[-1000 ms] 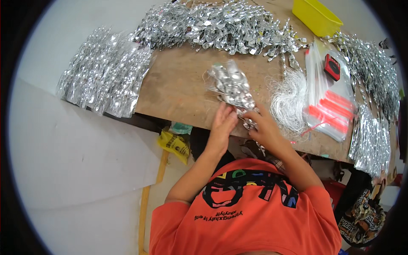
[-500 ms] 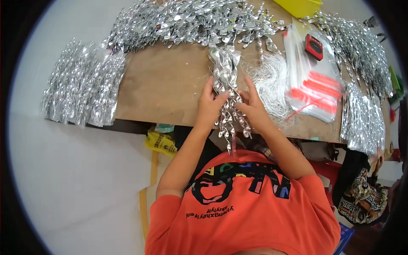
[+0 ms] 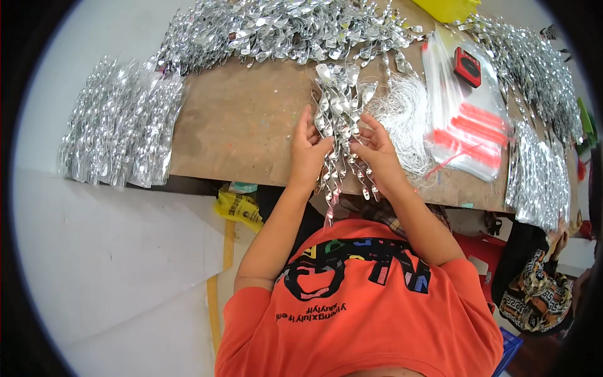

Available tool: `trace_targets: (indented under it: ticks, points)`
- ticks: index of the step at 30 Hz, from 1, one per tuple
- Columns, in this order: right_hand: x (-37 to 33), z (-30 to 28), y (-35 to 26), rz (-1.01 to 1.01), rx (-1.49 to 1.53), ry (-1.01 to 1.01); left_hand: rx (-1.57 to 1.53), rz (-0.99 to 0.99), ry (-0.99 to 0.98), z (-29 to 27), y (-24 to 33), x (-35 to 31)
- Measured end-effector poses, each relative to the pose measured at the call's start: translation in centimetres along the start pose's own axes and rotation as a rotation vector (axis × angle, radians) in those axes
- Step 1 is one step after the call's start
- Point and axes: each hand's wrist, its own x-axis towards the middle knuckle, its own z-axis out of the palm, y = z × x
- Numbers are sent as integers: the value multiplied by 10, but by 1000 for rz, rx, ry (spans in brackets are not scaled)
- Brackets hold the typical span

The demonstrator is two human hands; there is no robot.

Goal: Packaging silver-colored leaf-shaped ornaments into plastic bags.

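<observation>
Both hands are at the near edge of the table, one on each side of a bundle of shiny silver spiral foil strands (image 3: pixel 341 113). My left hand (image 3: pixel 308 154) grips the bundle's left side, its thumb over the front. From the right, my right hand (image 3: pixel 380 156) holds it the same way, thumb across the strands and some fingers pointing up. The bundle's upper part rests on or just above the tabletop. Its twisted lower ends dangle past the table edge in front of my orange shirt. Fingertips behind the strands are hidden.
A brown table (image 3: pixel 235 125) carries a big heap of silver strands (image 3: pixel 276 31) at the back. Bagged strands (image 3: pixel 119 125) lie left, more bags (image 3: pixel 538 176) right. White string (image 3: pixel 405 122), clear plastic bags (image 3: pixel 468 135) and a red device (image 3: pixel 467 66) lie right of my hands.
The bundle between my hands has loosened and fanned wider, its lower ends spreading apart. Both hands stay at nearly the same place, and the fingers have shifted slightly.
</observation>
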Motion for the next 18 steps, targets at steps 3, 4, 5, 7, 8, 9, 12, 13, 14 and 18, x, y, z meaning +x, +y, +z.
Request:
trace_targets:
  ticks: [3,4,5,7,8,9,12,13,14,18]
  points:
    - [-6,3,-5,-83,-271,-103,116,-22,5,-6,-6,3]
    - [-5,2,-5,-84,-269,-103,180,5,4,-8,-9,4]
    - [-3,-1,-3,-115,-283,-128,183,6,5,-9,-11,5]
    - [-2,-3,-5,-148,-296,-157,89,-5,11,-11,-11,7]
    - [-4,-4,-8,-133,-203,-135,91,-4,13,-13,-11,10]
    - [-6,-4,-10,-115,-110,-112,27,-74,52,-15,-9,12]
    - [-6,-7,-19,-147,-104,-36,-32,-199,118,-25,-1,15]
    - [-4,-8,-17,-122,-90,6,-82,-175,119,-28,1,17]
    - [-4,-9,-17,-123,-89,9,-133,-151,119,-29,2,19]
    - [-3,-8,-13,-106,-44,-10,-144,-152,129,-24,5,30]
